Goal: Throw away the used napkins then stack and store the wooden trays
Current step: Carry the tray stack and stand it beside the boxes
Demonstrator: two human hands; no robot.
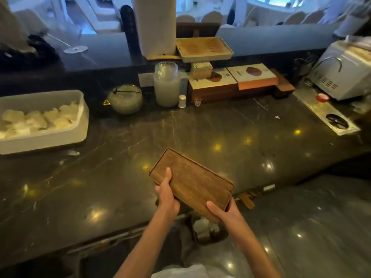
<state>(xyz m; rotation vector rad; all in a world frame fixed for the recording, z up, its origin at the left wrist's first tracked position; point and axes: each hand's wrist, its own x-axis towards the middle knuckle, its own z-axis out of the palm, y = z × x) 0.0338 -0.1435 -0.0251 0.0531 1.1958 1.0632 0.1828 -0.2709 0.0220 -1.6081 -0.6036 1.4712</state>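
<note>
A brown wooden tray (192,181) is held underside up above the front edge of the dark marble counter (251,137). My left hand (166,194) grips its left end, thumb on top. My right hand (222,212) grips its near right corner. Whether more than one tray is in the stack I cannot tell. Below the counter edge, a dark bin (208,231) holds crumpled white napkins (202,226).
A white tub (80,125) with pale round pieces sits at left. At the back stand a glass jar (166,87), a round lidded jar (125,99), wooden boxes (232,85) and another tray (204,49). A white machine (341,77) is at right.
</note>
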